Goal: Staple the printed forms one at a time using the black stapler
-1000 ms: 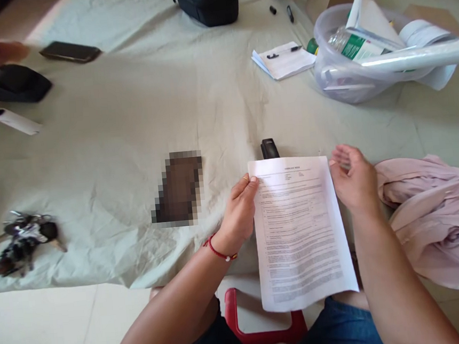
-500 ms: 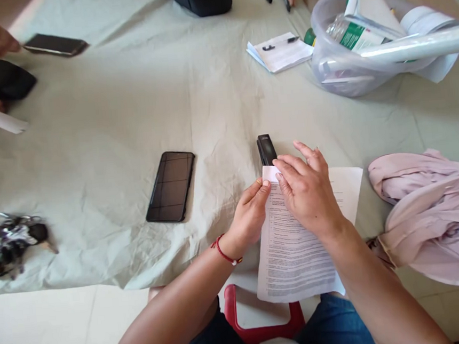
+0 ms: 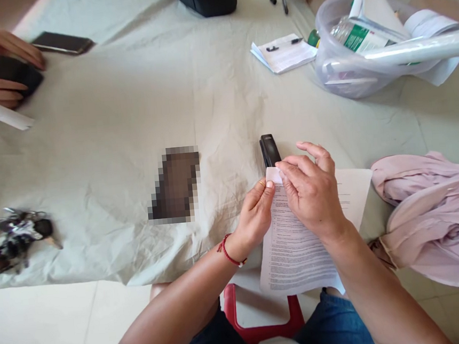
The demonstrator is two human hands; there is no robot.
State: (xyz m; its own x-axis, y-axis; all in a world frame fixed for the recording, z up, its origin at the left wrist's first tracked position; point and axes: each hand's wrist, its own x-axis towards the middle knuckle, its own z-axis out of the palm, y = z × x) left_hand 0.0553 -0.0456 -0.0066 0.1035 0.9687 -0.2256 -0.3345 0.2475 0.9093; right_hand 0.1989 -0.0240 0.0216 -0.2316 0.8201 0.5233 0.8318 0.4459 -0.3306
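Printed sheets of paper [image 3: 297, 257] hang partly over the table's near edge, towards my lap. My left hand [image 3: 257, 209] pinches their upper left corner between thumb and fingers. At the top edge, my right hand [image 3: 313, 188] pinches the paper with thumb and index finger, its other fingers lifted and bent. A black stapler [image 3: 269, 149] lies on the cloth just beyond the paper's top edge, close to my right fingertips. How many sheets there are is hard to tell.
A dark pixelated shape [image 3: 176, 184] lies left of my hands, keys [image 3: 20, 238] further left. Pink cloth [image 3: 438, 212] is at right, a plastic basket [image 3: 350, 84] behind. Another person's hands [image 3: 0, 79] rest on a black object. Notepaper [image 3: 287, 57] lies beyond the stapler.
My hands keep their pinch on the paper with little movement. At far left, the other person's hand has come down onto the black object. The view has shifted slightly.
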